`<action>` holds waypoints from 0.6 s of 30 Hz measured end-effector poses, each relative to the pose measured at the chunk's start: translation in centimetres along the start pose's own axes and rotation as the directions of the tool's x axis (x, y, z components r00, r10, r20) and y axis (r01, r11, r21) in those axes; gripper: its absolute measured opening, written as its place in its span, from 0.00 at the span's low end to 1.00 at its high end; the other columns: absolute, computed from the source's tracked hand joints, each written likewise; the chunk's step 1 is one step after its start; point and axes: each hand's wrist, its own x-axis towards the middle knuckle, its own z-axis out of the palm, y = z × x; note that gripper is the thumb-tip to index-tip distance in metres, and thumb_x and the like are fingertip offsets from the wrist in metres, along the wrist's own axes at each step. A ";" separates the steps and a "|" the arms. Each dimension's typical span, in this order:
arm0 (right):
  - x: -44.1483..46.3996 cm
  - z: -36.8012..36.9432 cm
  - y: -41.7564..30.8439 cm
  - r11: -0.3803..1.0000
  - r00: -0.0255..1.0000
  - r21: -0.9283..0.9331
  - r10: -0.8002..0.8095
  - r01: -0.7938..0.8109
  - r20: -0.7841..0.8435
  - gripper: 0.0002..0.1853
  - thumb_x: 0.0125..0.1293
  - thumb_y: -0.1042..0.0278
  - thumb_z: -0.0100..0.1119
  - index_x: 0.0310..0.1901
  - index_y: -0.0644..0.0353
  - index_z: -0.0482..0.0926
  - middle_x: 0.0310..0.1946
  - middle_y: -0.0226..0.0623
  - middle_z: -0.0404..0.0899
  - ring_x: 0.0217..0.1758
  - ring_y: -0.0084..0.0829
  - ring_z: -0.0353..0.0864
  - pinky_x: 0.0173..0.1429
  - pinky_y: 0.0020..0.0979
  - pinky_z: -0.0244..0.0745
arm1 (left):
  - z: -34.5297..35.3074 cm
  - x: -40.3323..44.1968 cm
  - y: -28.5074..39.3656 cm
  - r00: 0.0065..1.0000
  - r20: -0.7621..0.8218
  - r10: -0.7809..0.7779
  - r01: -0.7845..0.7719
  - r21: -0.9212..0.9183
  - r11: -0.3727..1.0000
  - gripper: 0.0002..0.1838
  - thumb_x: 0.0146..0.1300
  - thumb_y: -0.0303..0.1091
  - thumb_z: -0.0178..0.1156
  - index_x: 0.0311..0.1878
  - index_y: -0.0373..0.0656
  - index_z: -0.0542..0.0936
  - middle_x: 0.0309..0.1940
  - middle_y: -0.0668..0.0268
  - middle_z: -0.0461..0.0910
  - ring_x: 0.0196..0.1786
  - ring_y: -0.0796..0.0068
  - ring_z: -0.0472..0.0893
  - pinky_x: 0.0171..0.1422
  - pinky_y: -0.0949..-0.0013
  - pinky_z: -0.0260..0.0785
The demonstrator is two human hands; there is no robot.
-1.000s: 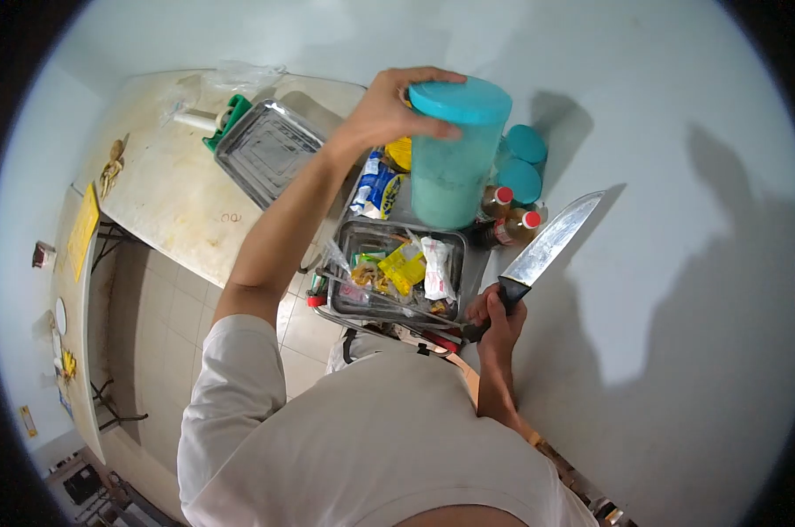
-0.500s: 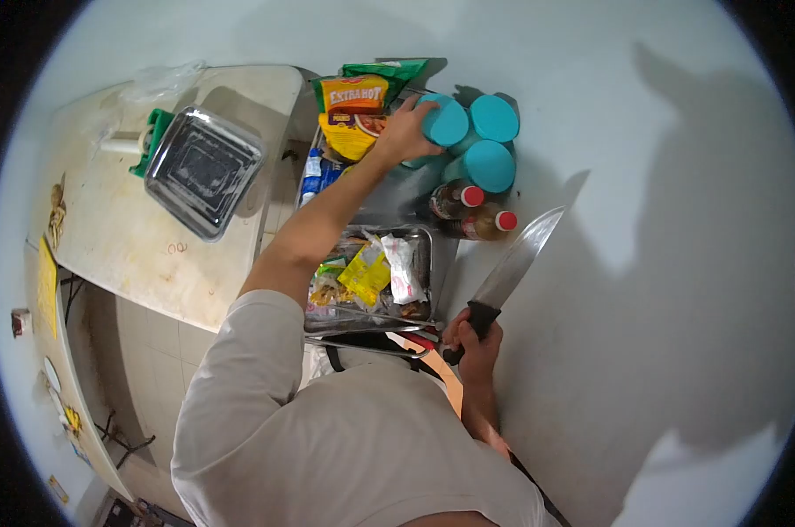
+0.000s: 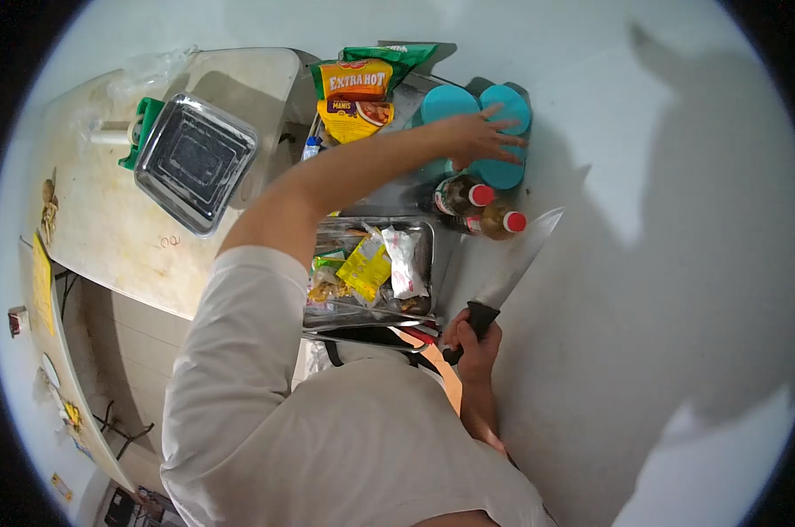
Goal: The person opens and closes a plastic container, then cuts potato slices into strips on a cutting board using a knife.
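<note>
My right hand (image 3: 475,338) grips the black handle of a large kitchen knife (image 3: 513,270), its blade pointing up and away along the wall. My left hand (image 3: 478,139) is stretched over several jars with turquoise lids (image 3: 448,104), its fingers spread and a little blurred. It covers part of a lid; whether it touches one I cannot tell. Just below that hand stand a dark sauce bottle (image 3: 464,195) and a second bottle (image 3: 503,220), both with red caps. To its left are an orange "Extra Hot" pouch (image 3: 355,81) and a yellow pouch (image 3: 354,121).
In front of my body a metal tray (image 3: 431,263) holds a yellow packet (image 3: 364,266), a white packet (image 3: 404,263) and other wrappers. On the pale table (image 3: 108,228) at left, a clear-looking rectangular container (image 3: 195,162) leans against a green object (image 3: 143,132). A wall (image 3: 643,351) borders the right side.
My left hand has left the left-hand jar and moved right across the lids, its fingers opening. The jar now stands beside the others. The knife stays in my right hand.
</note>
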 end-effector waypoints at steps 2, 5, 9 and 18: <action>0.0 0.1 -0.1 0.999 0.999 -0.019 -0.034 0.034 0.011 0.08 0.71 0.67 0.60 0.40 0.64 0.75 0.21 0.31 0.72 0.22 0.21 0.68 0.30 0.29 0.66 | 0.0 1.7 0.0 0.988 0.132 0.076 -0.079 0.017 0.997 0.71 0.23 0.42 0.87 0.79 0.66 0.60 0.82 0.65 0.52 0.83 0.53 0.52 0.84 0.34 0.41; -0.2 0.0 0.0 0.998 0.999 -0.019 -0.053 0.053 -0.003 0.08 0.71 0.68 0.60 0.40 0.64 0.75 0.22 0.31 0.73 0.22 0.21 0.68 0.30 0.29 0.66 | 0.6 3.4 0.3 0.976 0.190 0.103 -0.108 0.015 0.994 0.71 0.22 0.43 0.86 0.78 0.67 0.60 0.80 0.64 0.55 0.80 0.54 0.56 0.82 0.38 0.47; -0.3 -0.3 -0.2 0.998 0.999 -0.042 -0.038 0.038 -0.015 0.07 0.71 0.69 0.59 0.40 0.64 0.75 0.21 0.31 0.73 0.22 0.20 0.68 0.29 0.29 0.66 | 2.0 4.1 0.5 0.990 0.053 0.128 -0.130 0.055 0.990 0.68 0.22 0.42 0.85 0.76 0.65 0.62 0.73 0.62 0.63 0.74 0.56 0.64 0.76 0.45 0.59; -0.3 -0.1 -0.1 0.998 0.998 -0.061 -0.031 0.028 -0.053 0.07 0.70 0.70 0.60 0.40 0.63 0.74 0.22 0.29 0.72 0.21 0.20 0.69 0.29 0.28 0.68 | -0.4 4.7 -0.2 0.971 0.175 0.160 -0.153 -0.053 0.987 0.66 0.29 0.41 0.81 0.78 0.59 0.58 0.70 0.48 0.65 0.75 0.47 0.64 0.83 0.42 0.47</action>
